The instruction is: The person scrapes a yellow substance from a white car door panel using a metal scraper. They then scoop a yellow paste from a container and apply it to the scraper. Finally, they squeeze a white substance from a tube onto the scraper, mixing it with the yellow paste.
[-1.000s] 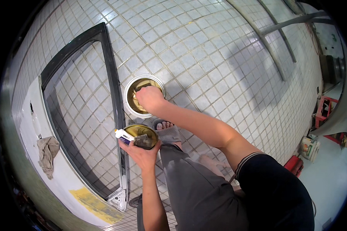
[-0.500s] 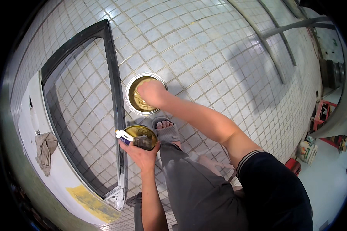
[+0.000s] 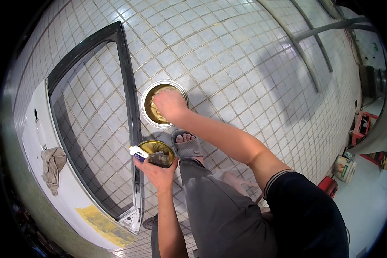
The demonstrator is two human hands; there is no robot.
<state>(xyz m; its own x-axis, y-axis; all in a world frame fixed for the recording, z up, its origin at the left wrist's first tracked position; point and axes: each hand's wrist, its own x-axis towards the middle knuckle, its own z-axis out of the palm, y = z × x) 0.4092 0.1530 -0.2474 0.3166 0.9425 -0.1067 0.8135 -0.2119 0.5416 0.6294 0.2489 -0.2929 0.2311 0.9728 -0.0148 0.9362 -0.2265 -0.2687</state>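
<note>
My right hand (image 3: 169, 104) reaches down into a round metal can (image 3: 143, 112) of yellowish putty (image 3: 158, 115). Its fingers are closed, and whatever they hold is hidden inside the can. Nearer to me, my left hand (image 3: 159, 174) grips a small white tube (image 3: 138, 152) with a dark blue band. A dark, smeared flat piece (image 3: 160, 160) also lies within that hand's grasp. Behind it shows a round gold-coloured lid (image 3: 152, 145); whether the hand holds this lid too, I cannot tell.
Left of the can lies a car door (image 3: 131, 99) with a black window frame, a yellow filler patch (image 3: 99, 223) and a draped grey rag (image 3: 53, 167). My sandalled foot (image 3: 185, 144) is close to the can. A white bucket (image 3: 343, 167) and red items (image 3: 328, 186) stand far right.
My right hand stays in the can, with a slight shift of the wrist. My left hand keeps its hold on the tube. The whole view has moved a little.
</note>
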